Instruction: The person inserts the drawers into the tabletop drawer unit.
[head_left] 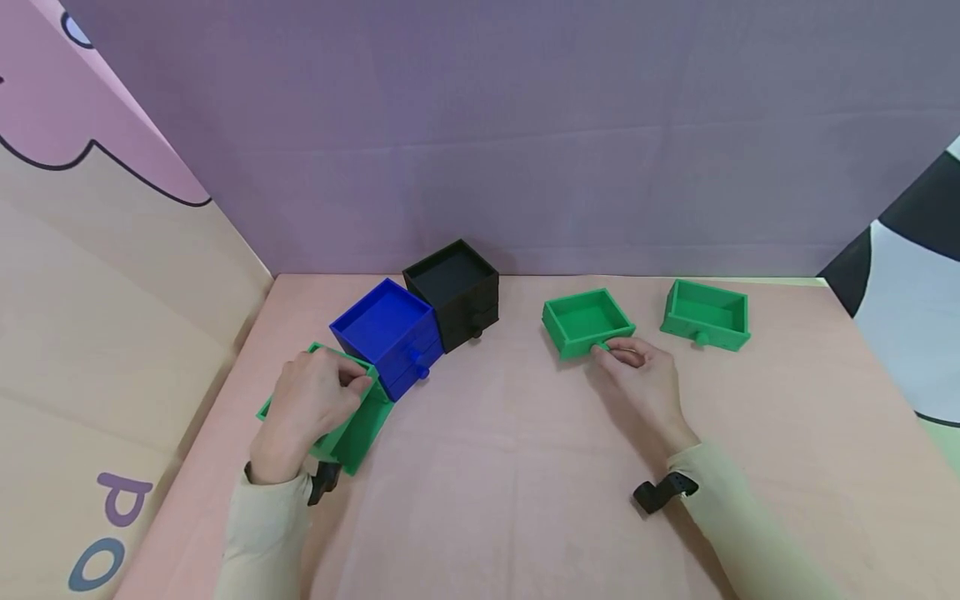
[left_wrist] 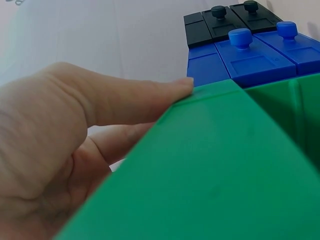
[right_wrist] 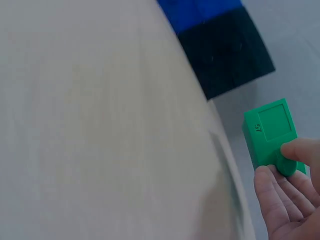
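Observation:
At the left of the head view, a green drawer housing (head_left: pixel 367 433) stands on the pink cloth with an open compartment in front. My left hand (head_left: pixel 311 408) grips its top edge; in the left wrist view the thumb (left_wrist: pixel 150 100) lies along that edge and other fingers are partly hidden behind the green wall. My right hand (head_left: pixel 645 383) pinches the round knob (right_wrist: pixel 286 165) of a green drawer (head_left: pixel 588 315) between thumb and fingers. This drawer has an open, bare tray, and "57" shows on its front in the right wrist view.
A second green drawer (head_left: pixel 707 312) sits farther right, knob facing the front. Against the green housing stands a blue drawer unit (head_left: pixel 384 321), and behind that a black one (head_left: pixel 453 283), both with knobs. A purple-grey cloth wall (head_left: pixel 562 150) closes off the back.

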